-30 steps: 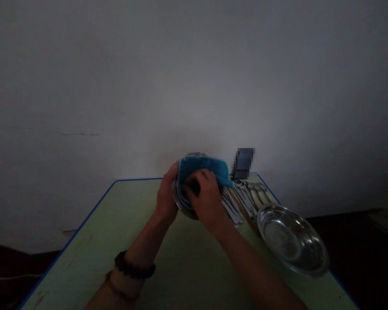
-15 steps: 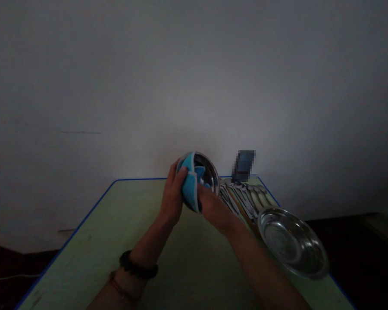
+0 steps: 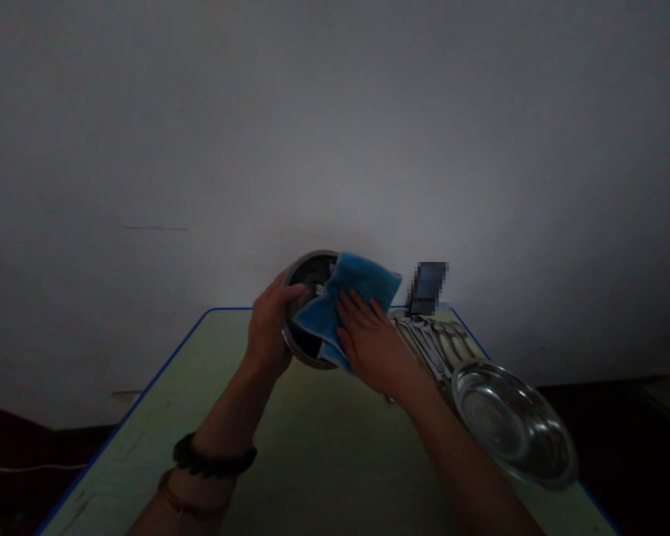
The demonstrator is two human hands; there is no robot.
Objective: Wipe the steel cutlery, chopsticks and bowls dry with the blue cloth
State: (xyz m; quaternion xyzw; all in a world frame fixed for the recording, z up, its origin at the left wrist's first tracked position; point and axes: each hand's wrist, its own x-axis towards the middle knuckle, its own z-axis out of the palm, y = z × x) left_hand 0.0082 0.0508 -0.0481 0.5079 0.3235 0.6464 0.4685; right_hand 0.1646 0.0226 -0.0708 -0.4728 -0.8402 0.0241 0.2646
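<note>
A round stainless steel bowl (image 3: 313, 345) is held up over the table with its open side towards me. My left hand (image 3: 268, 327) grips its left side, the thumb hooked over the rim and the fingers behind. A blue cloth (image 3: 365, 275) with a pale edging covers the right half of the bowl, one corner lying inside. My right hand (image 3: 377, 346) holds the cloth against the bowl's right side, its fingers stretched over the fabric. The bowl's right rim is hidden beneath the cloth.
A larger steel basin (image 3: 514, 424) sits at the table's right edge. Behind it lies a row of cutlery (image 3: 444, 342), some with pale handles. A blurred-out dark upright object (image 3: 429, 286) stands at the back right. The green table (image 3: 313, 461) meets a grey wall (image 3: 335, 134).
The bowl has shifted slightly left and turned to face me more. The cloth, bunched inside the bowl half a second ago, now spreads over its right side under my right hand.
</note>
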